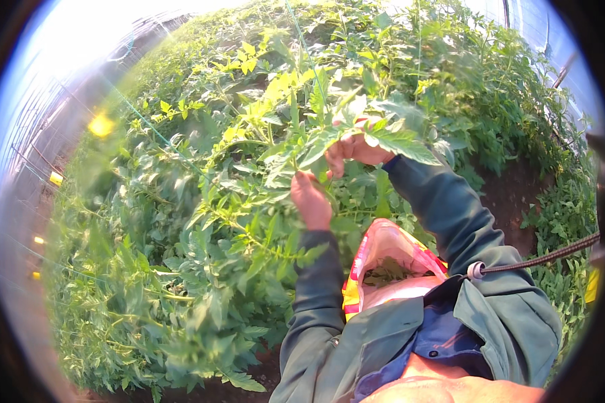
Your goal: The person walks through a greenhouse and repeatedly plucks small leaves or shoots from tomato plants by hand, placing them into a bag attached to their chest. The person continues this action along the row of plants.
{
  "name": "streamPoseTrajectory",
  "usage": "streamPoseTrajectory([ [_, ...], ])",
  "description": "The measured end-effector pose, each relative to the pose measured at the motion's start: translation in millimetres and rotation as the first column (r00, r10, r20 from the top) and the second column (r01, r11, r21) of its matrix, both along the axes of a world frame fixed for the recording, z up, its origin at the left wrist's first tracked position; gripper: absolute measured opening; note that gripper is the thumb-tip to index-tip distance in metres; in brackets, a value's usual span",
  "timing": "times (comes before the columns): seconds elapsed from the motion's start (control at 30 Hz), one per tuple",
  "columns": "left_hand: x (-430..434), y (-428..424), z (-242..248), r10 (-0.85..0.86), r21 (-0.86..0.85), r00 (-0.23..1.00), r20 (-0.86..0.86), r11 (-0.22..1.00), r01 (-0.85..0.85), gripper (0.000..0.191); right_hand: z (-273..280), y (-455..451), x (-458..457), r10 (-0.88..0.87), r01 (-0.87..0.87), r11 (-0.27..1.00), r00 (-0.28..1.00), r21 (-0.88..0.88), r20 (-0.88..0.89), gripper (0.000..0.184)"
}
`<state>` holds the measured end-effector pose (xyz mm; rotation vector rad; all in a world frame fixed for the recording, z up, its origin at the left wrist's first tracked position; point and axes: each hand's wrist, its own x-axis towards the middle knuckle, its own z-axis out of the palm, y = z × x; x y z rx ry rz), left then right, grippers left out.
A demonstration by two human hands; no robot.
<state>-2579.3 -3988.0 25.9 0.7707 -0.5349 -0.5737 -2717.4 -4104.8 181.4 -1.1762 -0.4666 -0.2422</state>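
Note:
My left hand point(311, 200) is closed at the upper stem of a tomato plant point(295, 151), thumb uppermost. Just above it and to the right, my right hand point(355, 148) has its fingers curled among the same plant's top leaves. A broad tomato leaf point(406, 143) spreads across that hand and covers part of it. What lies between the fingers is largely hidden. Green twine point(307, 53) runs down from above to the plant top near both hands. Below my forearms, against my jacket, a red, yellow and pink plastic bag point(383, 237) gapes with loose green leaves point(388, 272) inside.
Dense tomato plants point(171, 282) surround my arms. Another slanting twine point(151, 126) crosses at left. Yellow cards point(56, 178) hang by the greenhouse side. Bare soil point(514, 196) shows at right. A braided cord point(544, 256) stretches from my jacket towards the right edge.

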Motion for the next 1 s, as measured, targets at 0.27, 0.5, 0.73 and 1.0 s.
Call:
streamPoseTrajectory([
  [0.27, -11, -10, 18, -0.151, 0.16, 0.98, 0.126, 0.978, 0.131, 0.036, 31, 29, -4, -0.695, 0.563, 0.443, 0.707, -0.697, 0.129, 0.067],
  [0.5, -13, -21, 22, -0.296, 0.305, 0.932, 0.211, 0.926, 0.225, 0.032, 22, 28, -9, -0.833, 0.859, 0.51, 0.484, -0.033, -0.268, 0.074],
  [0.73, -2, -24, 26, -0.468, 0.388, 0.845, 0.259, 0.852, 0.352, 0.039, 5, 22, -56, -0.839, 0.869, 0.454, 0.491, 0.196, -0.235, 0.068],
  [1.0, -12, -24, 15, -0.131, 0.195, 0.98, 0.149, 0.976, 0.101, 0.046, -73, 52, -165, -0.621, 0.625, 0.778, 0.745, -0.072, -0.245, 0.04],
])
